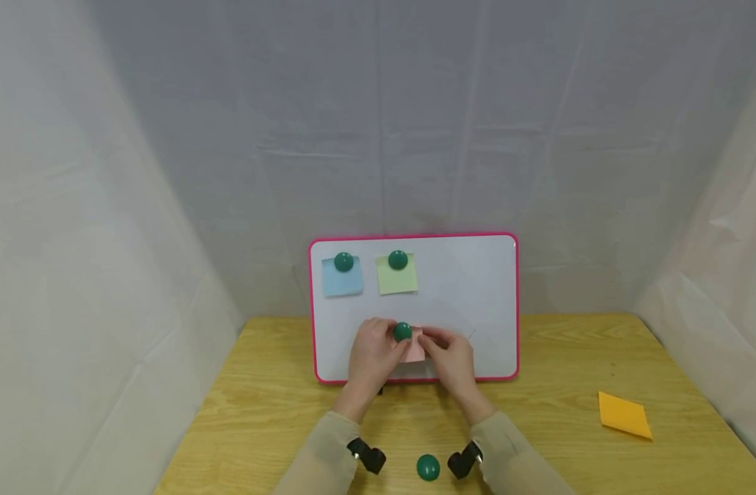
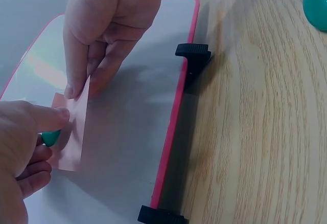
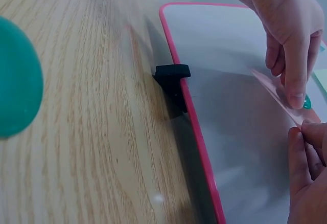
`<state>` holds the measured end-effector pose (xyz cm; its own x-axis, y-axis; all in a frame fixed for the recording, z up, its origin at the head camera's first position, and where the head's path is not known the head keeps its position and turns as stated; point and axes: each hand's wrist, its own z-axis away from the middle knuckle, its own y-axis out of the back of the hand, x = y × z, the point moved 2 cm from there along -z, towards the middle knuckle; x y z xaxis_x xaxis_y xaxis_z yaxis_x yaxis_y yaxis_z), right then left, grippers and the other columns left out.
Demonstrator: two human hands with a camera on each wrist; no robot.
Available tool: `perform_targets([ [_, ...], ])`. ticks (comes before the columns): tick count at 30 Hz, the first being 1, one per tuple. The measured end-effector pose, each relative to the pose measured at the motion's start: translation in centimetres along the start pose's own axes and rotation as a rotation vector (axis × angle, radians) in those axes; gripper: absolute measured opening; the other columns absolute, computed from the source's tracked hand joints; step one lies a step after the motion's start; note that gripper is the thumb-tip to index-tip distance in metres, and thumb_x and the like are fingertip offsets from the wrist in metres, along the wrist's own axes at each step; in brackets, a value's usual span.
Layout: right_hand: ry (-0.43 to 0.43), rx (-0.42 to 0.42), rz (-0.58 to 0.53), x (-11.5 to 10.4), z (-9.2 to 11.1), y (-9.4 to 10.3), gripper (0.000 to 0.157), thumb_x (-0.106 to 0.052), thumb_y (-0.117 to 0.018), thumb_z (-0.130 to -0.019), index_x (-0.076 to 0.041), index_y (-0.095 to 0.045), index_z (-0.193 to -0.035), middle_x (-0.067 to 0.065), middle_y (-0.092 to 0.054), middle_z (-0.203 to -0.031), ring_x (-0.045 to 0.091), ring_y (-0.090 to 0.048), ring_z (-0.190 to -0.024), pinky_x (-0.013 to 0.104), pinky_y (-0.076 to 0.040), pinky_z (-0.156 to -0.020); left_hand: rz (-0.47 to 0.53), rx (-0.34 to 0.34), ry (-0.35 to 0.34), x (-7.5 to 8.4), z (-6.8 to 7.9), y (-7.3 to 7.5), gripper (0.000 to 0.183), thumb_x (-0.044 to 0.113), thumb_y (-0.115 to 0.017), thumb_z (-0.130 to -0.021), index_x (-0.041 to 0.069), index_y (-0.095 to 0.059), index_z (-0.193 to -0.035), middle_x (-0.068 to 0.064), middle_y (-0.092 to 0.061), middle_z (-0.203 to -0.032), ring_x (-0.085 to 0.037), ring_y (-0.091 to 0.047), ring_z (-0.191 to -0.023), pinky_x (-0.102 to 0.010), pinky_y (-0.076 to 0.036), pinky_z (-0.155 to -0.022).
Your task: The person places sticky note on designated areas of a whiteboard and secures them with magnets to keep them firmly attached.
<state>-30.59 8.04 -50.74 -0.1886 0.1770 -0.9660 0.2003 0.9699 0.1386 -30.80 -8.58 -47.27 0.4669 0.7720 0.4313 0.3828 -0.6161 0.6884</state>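
A pink sticky note (image 1: 415, 352) is held up at the lower middle of a white magnetic board (image 1: 471, 275) with a pink frame. My left hand (image 1: 373, 349) grips a round green magnet (image 1: 403, 331) at the note's top, its thumb on the paper in the left wrist view. From the other side my right hand (image 1: 455, 359) pinches the note's right edge between thumb and fingers. The paper stands tilted off the board's surface in the right wrist view. Above, a blue note (image 1: 343, 282) and a light green note (image 1: 398, 280) each hang under a green magnet.
Another green magnet (image 1: 428, 467) lies on the wooden table (image 1: 279, 412) between the forearms. An orange sticky note (image 1: 624, 414) rests at the right. Black feet (image 2: 193, 52) support the board's lower edge. Pale sheeting (image 1: 415, 137) surrounds the table on three sides.
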Motion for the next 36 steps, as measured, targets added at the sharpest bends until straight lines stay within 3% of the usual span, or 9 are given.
perform_targets([
  [17,-0.026,0.013,0.024,-0.03,0.04,-0.32,0.023,-0.015,-0.078,-0.100,0.001,-0.080,-0.117,0.012,-0.080,-0.104,0.022,-0.076,-0.092,0.031,-0.061,-0.078,-0.063,0.052,-0.031,0.11,-0.15,-0.08,0.031,0.022,-0.093,-0.086,0.000,-0.077,-0.101,-0.010,-0.074,-0.096,-0.028,-0.067,-0.092,-0.039,-0.059,-0.084],
  [25,-0.027,0.010,0.031,-0.05,-0.05,-0.41,0.024,-0.017,-0.078,-0.100,-0.001,-0.080,-0.118,0.010,-0.080,-0.102,0.019,-0.076,-0.091,0.029,-0.061,-0.077,-0.099,0.090,-0.043,0.19,-0.34,-0.12,0.031,0.022,-0.095,-0.084,0.001,-0.078,-0.100,-0.010,-0.073,-0.094,-0.029,-0.067,-0.089,-0.039,-0.059,-0.080],
  [36,-0.017,0.013,0.045,0.05,-0.10,-0.52,0.024,-0.017,-0.078,-0.100,-0.001,-0.080,-0.118,0.010,-0.080,-0.104,0.019,-0.076,-0.093,0.029,-0.061,-0.078,-0.110,0.080,-0.028,0.12,-0.49,-0.14,0.031,0.021,-0.095,-0.084,0.001,-0.078,-0.101,-0.010,-0.073,-0.096,-0.029,-0.067,-0.091,-0.039,-0.060,-0.082],
])
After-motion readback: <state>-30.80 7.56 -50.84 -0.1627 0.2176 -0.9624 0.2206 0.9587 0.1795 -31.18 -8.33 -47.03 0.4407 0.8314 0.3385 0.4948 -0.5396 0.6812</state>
